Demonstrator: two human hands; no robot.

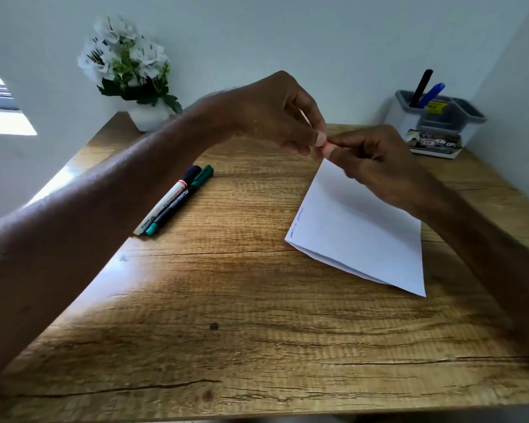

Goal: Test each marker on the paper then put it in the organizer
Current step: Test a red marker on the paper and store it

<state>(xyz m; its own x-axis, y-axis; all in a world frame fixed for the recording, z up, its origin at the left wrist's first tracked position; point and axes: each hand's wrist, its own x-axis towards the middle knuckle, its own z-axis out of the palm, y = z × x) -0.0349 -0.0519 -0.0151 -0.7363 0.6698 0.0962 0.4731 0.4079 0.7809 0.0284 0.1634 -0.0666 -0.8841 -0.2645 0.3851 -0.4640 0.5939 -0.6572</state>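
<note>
Both left hand (275,114) and right hand (376,166) pinch a slim red marker (326,145) crosswise above the white paper sheet (364,239); the grey-rimmed white organizer (399,119) stands nearer the right.

Bare left hand (272,114), bare right hand (376,169), forearms (104,215) uncovered to frame edge

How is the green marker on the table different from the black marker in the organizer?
The green marker lies flat on the table beside two other markers; the black marker stands tilted in the organizer beside a blue marker. The green marker shows whole; the black marker's lower part is hidden. Both are slim with dark bodies.
</note>
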